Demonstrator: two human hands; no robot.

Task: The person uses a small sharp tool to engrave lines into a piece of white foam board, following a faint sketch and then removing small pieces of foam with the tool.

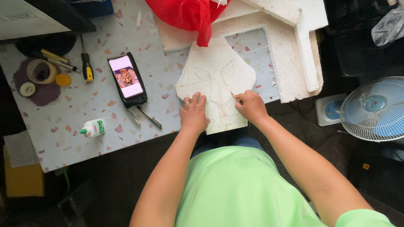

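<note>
Lime-green short-sleeved shirt [233,190], blue trousers [222,142] (partly hidden)

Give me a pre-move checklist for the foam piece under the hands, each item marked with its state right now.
1. Left hand flat on the white foam piece: ok.
2. Right hand on the foam piece at a drawn line: ok; whether it pinches a small tool: cannot tell.
3. Foam piece fully backed by the speckled table: not ok, its near end hangs past the table edge.
4. Phone lit and lying beside the foam piece: ok.
5. Red plastic bag away from the foam piece: not ok, its tail hangs onto the top edge.
6. Glue bottle capped: cannot tell.
</note>
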